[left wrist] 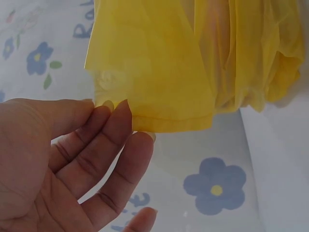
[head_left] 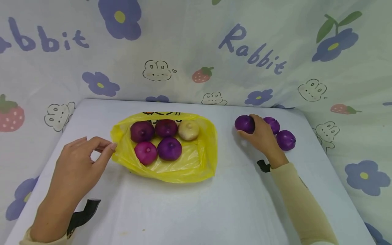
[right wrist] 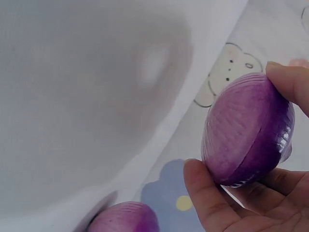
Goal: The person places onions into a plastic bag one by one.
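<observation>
Right hand (head_left: 264, 137) pinches glossy purple, pale-ribbed rounded onion (head_left: 243, 124), right of yellow thin-plastic bag (head_left: 183, 176); left hand (head_left: 76, 166) pinches bag's left edge. Right-wrist view: nub (right wrist: 287, 153) points lower right; long axis steep, top leaning right.

My right hand (head_left: 261, 136) grips a glossy purple onion (head_left: 244, 124), paler and streaked on one side, right of a yellow plastic bag (head_left: 180, 173), which gapes open around five onions (head_left: 169, 149), its left edge pinched by my left hand (head_left: 77, 166).
</observation>
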`<act>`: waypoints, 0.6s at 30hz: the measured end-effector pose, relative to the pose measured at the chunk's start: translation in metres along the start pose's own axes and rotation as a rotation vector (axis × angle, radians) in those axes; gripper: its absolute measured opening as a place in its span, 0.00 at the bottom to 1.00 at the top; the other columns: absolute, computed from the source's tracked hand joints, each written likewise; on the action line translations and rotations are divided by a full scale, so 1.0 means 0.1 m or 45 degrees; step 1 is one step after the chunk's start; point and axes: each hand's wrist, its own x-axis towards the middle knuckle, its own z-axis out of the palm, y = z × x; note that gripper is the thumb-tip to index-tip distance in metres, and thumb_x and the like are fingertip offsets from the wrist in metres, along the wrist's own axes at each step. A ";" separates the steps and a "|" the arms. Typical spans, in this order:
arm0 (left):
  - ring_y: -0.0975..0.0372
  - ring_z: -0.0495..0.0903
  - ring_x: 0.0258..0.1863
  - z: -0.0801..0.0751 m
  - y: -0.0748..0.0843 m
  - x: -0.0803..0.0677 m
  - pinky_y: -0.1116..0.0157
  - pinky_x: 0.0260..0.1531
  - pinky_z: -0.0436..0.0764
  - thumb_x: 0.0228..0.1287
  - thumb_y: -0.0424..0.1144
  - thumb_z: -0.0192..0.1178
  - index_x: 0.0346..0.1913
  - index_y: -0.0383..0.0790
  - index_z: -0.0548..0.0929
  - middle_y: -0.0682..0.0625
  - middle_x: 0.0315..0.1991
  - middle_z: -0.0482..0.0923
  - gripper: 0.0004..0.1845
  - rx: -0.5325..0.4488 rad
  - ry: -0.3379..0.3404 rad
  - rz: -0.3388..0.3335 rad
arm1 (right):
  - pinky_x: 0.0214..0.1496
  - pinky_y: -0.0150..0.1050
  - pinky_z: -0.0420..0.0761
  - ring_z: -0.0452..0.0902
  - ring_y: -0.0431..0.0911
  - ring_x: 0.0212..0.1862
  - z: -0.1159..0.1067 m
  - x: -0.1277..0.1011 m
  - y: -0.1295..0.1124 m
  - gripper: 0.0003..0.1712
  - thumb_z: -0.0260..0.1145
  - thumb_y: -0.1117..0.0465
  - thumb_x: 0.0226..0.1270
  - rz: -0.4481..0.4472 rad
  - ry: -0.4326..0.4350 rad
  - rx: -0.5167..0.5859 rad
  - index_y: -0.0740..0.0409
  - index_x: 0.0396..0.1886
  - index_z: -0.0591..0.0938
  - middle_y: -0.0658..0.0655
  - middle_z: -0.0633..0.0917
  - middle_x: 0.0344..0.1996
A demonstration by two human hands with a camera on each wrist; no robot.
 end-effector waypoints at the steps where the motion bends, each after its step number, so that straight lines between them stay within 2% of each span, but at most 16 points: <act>1: 0.36 0.77 0.44 0.00 0.00 0.00 0.39 0.76 0.56 0.74 0.40 0.66 0.46 0.32 0.87 0.35 0.39 0.87 0.12 0.002 0.000 0.000 | 0.72 0.65 0.69 0.66 0.65 0.73 -0.01 -0.02 -0.01 0.52 0.75 0.45 0.67 -0.010 0.003 -0.003 0.67 0.79 0.62 0.70 0.69 0.74; 7: 0.38 0.80 0.36 0.00 0.00 0.01 0.39 0.76 0.56 0.74 0.40 0.66 0.46 0.33 0.86 0.35 0.38 0.87 0.12 0.003 0.010 0.005 | 0.71 0.64 0.72 0.67 0.64 0.72 -0.04 -0.13 -0.13 0.51 0.77 0.46 0.66 -0.079 0.025 -0.005 0.66 0.78 0.64 0.69 0.69 0.73; 14: 0.32 0.74 0.52 -0.02 -0.02 -0.01 0.38 0.75 0.57 0.73 0.39 0.66 0.46 0.33 0.86 0.34 0.39 0.87 0.10 -0.032 0.055 0.003 | 0.69 0.62 0.74 0.71 0.62 0.68 -0.11 -0.27 -0.32 0.50 0.79 0.46 0.64 -0.214 0.096 0.023 0.64 0.76 0.67 0.67 0.72 0.71; 18: 0.33 0.76 0.47 -0.02 -0.02 -0.01 0.38 0.75 0.58 0.72 0.38 0.67 0.45 0.33 0.86 0.34 0.38 0.87 0.09 -0.037 0.081 0.031 | 0.67 0.60 0.77 0.73 0.60 0.66 -0.15 -0.37 -0.44 0.50 0.79 0.44 0.62 -0.296 0.133 0.040 0.63 0.75 0.68 0.65 0.74 0.70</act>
